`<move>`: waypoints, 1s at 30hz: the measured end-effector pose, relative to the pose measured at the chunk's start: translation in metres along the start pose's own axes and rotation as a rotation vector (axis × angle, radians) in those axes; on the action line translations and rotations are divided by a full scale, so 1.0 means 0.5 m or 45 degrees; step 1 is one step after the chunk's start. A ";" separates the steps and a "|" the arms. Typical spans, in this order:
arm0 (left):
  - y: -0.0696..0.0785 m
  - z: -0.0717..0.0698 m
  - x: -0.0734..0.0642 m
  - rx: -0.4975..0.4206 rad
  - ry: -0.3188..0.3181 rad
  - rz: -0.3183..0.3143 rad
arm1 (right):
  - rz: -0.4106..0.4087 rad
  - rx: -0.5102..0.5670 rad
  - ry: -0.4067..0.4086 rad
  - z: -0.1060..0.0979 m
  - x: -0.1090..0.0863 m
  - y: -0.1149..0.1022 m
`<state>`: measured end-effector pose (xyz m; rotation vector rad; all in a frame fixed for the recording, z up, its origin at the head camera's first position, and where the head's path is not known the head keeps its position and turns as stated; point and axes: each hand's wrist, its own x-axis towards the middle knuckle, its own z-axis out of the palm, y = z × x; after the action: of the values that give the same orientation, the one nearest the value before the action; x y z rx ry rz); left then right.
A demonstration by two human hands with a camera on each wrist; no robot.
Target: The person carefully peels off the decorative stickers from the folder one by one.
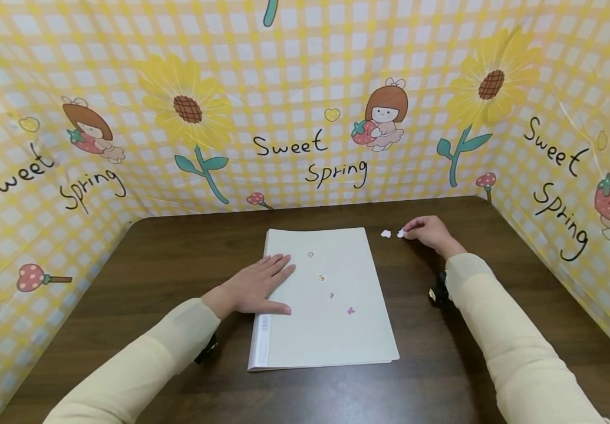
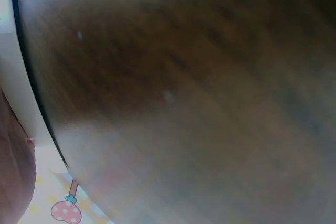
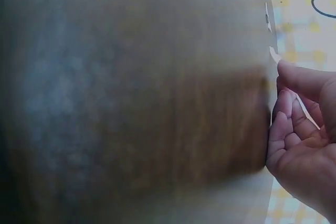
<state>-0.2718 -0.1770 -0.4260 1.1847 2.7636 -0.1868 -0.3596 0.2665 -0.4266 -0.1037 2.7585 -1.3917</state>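
Note:
A cream folder (image 1: 326, 335) lies flat on the table, with small stickers on its cover, among them a pink one (image 1: 351, 311) and a yellowish one (image 1: 322, 278). My left hand (image 1: 259, 285) rests flat on the folder's left side, fingers spread. Beyond the folder's far right corner, my right hand (image 1: 428, 232) pinches a small white paper piece (image 3: 274, 55) between thumb and finger, low over the table. Another white paper piece (image 1: 386, 234) lies just left of it. The left wrist view shows only a blurred edge of the left hand (image 2: 16, 166).
The brown wooden table (image 1: 177, 253) reaches back to a yellow checked cloth (image 1: 294, 106) printed with flowers and figures, which also hangs along both sides. A barcode label (image 1: 264, 324) is on the folder's spine edge.

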 end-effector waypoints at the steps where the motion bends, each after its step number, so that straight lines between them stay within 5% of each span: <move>1: 0.000 0.000 0.000 0.001 0.000 0.001 | 0.000 -0.006 -0.001 0.001 0.000 0.000; 30: 0.002 -0.003 0.000 0.014 -0.004 0.003 | -0.015 -0.140 -0.004 0.011 0.005 -0.001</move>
<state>-0.2712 -0.1764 -0.4247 1.1893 2.7615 -0.2033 -0.3619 0.2615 -0.4292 -0.1261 2.8358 -1.2409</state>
